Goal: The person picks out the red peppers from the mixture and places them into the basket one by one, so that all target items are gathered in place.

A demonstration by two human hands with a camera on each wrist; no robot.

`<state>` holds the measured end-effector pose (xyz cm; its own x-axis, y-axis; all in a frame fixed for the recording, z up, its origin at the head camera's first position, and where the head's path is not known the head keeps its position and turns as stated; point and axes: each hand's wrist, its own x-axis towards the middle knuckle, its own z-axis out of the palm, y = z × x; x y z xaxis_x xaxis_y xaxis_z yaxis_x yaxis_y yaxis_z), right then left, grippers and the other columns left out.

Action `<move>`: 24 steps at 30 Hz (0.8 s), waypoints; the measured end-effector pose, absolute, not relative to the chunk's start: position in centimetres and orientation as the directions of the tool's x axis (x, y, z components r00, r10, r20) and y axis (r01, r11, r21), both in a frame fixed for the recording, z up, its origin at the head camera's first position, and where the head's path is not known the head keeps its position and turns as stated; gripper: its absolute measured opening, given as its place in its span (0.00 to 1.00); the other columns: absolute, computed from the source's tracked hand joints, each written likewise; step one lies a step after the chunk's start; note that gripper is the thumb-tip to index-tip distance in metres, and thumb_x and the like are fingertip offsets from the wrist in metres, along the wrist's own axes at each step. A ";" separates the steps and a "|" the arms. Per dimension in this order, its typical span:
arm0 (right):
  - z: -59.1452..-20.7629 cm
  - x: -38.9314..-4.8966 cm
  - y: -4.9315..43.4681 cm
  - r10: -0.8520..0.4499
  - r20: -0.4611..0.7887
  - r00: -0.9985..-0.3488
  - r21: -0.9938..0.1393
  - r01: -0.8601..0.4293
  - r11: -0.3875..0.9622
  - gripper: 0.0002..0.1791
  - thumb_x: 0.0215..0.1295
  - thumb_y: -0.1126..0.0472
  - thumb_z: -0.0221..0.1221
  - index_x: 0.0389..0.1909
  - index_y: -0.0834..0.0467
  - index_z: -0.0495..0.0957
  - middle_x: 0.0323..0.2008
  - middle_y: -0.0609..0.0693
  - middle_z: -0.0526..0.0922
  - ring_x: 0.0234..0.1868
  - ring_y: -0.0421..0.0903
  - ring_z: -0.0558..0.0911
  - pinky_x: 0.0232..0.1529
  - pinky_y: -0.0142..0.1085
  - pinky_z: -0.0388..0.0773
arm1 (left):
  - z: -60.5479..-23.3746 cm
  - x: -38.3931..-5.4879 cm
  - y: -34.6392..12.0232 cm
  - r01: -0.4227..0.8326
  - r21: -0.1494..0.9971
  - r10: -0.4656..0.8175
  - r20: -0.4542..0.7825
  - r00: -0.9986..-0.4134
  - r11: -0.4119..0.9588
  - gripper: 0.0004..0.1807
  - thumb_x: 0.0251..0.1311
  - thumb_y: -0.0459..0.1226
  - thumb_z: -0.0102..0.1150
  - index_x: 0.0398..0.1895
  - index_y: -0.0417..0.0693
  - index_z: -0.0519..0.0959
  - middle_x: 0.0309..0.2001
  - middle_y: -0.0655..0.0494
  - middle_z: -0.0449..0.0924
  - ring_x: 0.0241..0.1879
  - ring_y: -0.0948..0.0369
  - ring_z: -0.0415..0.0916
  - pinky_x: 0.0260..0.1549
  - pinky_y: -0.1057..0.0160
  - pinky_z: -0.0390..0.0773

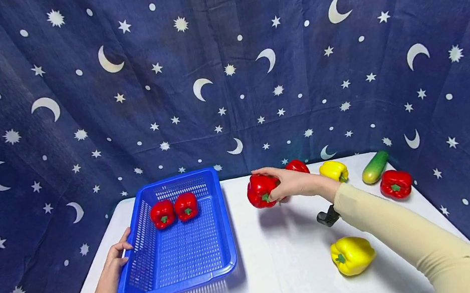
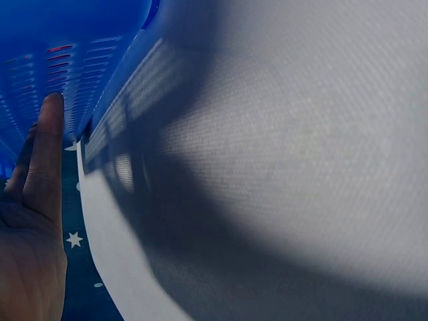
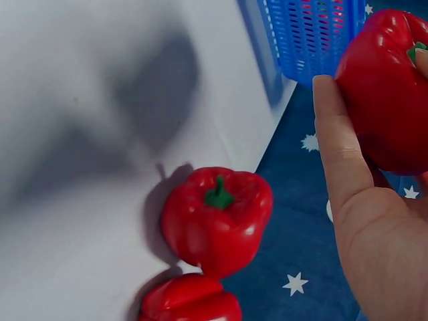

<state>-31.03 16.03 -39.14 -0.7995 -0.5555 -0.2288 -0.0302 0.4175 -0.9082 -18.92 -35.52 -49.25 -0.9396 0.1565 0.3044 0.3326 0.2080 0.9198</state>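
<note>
My right hand point(image 1: 297, 182) grips a red bell pepper point(image 1: 261, 192), its green stem near the thumb. The pepper hangs above the table, its shadow cast below. In the right wrist view, the held pepper point(image 3: 391, 93) has a finger straight along its side. Two red bell peppers rest on the table there, one whole pepper point(image 3: 215, 224) and one cut off by the frame point(image 3: 190, 301). My left hand point(image 1: 110, 276) touches the left side of a blue basket point(image 1: 179, 289); in the left wrist view, straight fingers point(image 2: 47, 147) lie against its slotted wall. Inside sit two red bell peppers point(image 1: 163, 214) side by side.
To the right of my right hand are a yellow bell pepper point(image 1: 333, 171), a green-yellow cucumber-like vegetable point(image 1: 375, 167) and another red bell pepper point(image 1: 396, 184). A second yellow bell pepper point(image 1: 352, 255) lies near my right forearm. A starry blue curtain point(image 1: 227, 92) hangs behind the white table point(image 1: 278, 282).
</note>
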 end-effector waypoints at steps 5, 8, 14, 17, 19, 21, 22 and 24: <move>-39.0 -31.1 15.5 -0.562 -0.226 -0.796 -0.912 -0.031 0.410 0.51 0.50 0.63 0.70 0.76 0.35 0.61 0.65 0.53 0.70 0.58 0.57 0.75 0.44 0.47 0.81 | -49.3 -18.9 -35.5 0.344 0.920 0.156 0.317 -0.935 0.188 0.12 0.73 0.25 0.29 0.54 0.33 0.60 0.83 0.52 0.44 0.75 0.75 0.44 0.61 0.76 0.51; -38.9 -31.1 15.1 -0.562 -0.221 -0.797 -0.910 -0.039 0.414 0.51 0.49 0.62 0.71 0.74 0.33 0.62 0.65 0.52 0.70 0.59 0.57 0.74 0.45 0.48 0.81 | -49.3 -18.9 -35.5 0.344 0.920 0.152 0.319 -0.935 0.187 0.12 0.72 0.25 0.29 0.53 0.34 0.61 0.83 0.53 0.45 0.75 0.75 0.45 0.60 0.76 0.50; -38.7 -31.2 14.2 -0.576 -0.195 -0.794 -0.910 -0.072 0.407 0.52 0.47 0.62 0.73 0.73 0.30 0.62 0.65 0.50 0.70 0.60 0.56 0.74 0.45 0.49 0.81 | -49.3 -19.0 -35.5 0.347 0.921 0.154 0.322 -0.934 0.179 0.12 0.71 0.24 0.30 0.53 0.33 0.61 0.83 0.52 0.45 0.75 0.75 0.44 0.60 0.75 0.51; -38.7 -31.2 13.6 -0.581 -0.184 -0.792 -0.904 -0.095 0.416 0.51 0.48 0.61 0.72 0.73 0.29 0.62 0.66 0.48 0.70 0.60 0.55 0.75 0.42 0.47 0.81 | -49.3 -19.0 -35.6 0.347 0.921 0.157 0.321 -0.934 0.178 0.12 0.71 0.24 0.29 0.53 0.33 0.61 0.83 0.52 0.44 0.75 0.75 0.44 0.61 0.75 0.51; -38.5 -31.2 13.1 -0.579 -0.184 -0.794 -0.895 -0.107 0.432 0.51 0.49 0.60 0.71 0.73 0.28 0.62 0.65 0.47 0.71 0.59 0.54 0.75 0.38 0.46 0.80 | -49.4 -19.0 -35.6 0.343 0.922 0.155 0.318 -0.936 0.180 0.12 0.71 0.24 0.29 0.53 0.33 0.61 0.83 0.51 0.44 0.75 0.76 0.45 0.61 0.75 0.51; -38.4 -31.2 12.6 -0.580 -0.184 -0.794 -0.888 -0.118 0.444 0.50 0.50 0.59 0.70 0.73 0.27 0.62 0.65 0.46 0.72 0.58 0.53 0.75 0.36 0.45 0.78 | -49.4 -19.0 -35.6 0.335 0.924 0.150 0.311 -0.939 0.185 0.12 0.71 0.24 0.29 0.53 0.33 0.61 0.83 0.51 0.44 0.75 0.76 0.45 0.61 0.75 0.51; -38.3 -31.2 12.3 -0.581 -0.181 -0.793 -0.886 -0.125 0.446 0.50 0.50 0.58 0.70 0.73 0.27 0.62 0.64 0.46 0.72 0.58 0.53 0.75 0.37 0.45 0.78 | -49.4 -19.1 -35.6 0.331 0.925 0.149 0.307 -0.940 0.187 0.12 0.71 0.24 0.29 0.53 0.33 0.60 0.83 0.50 0.44 0.75 0.76 0.45 0.61 0.75 0.51; -38.1 -31.2 11.7 -0.585 -0.173 -0.793 -0.880 -0.143 0.453 0.49 0.50 0.57 0.70 0.73 0.27 0.62 0.64 0.45 0.73 0.58 0.52 0.75 0.38 0.46 0.78 | -49.4 -19.1 -35.5 0.327 0.927 0.146 0.303 -0.942 0.184 0.12 0.71 0.24 0.29 0.53 0.33 0.60 0.83 0.50 0.43 0.75 0.76 0.45 0.61 0.75 0.51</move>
<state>-31.17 11.75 -38.08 -0.7925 -0.5848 -0.1729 -0.1427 0.4534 -0.8798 -19.08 -35.55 -49.36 -0.9416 0.1462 0.3034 0.3273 0.1844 0.9268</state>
